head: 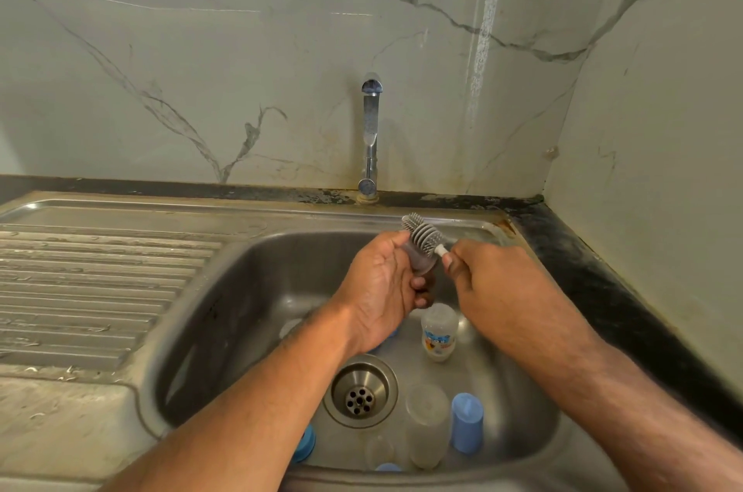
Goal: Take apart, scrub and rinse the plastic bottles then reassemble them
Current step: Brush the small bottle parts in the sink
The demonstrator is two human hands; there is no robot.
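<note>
Over the steel sink (225, 290), the left hand (382, 290) grips a grey ribbed silicone brush (422, 240); the right hand (486, 274) pinches its small white tip (440, 249) — hands close together. Below lie a clear printed bottle (439, 331), a frosted cup (427, 423) and a blue cap (466, 427).

Both bare forearms reach forward, hands close together; the left hand (382, 290) curls its fingers round a grey ribbed silicone brush head (422, 240), the right hand (488, 276) pinches its small white tip (440, 249)
</note>
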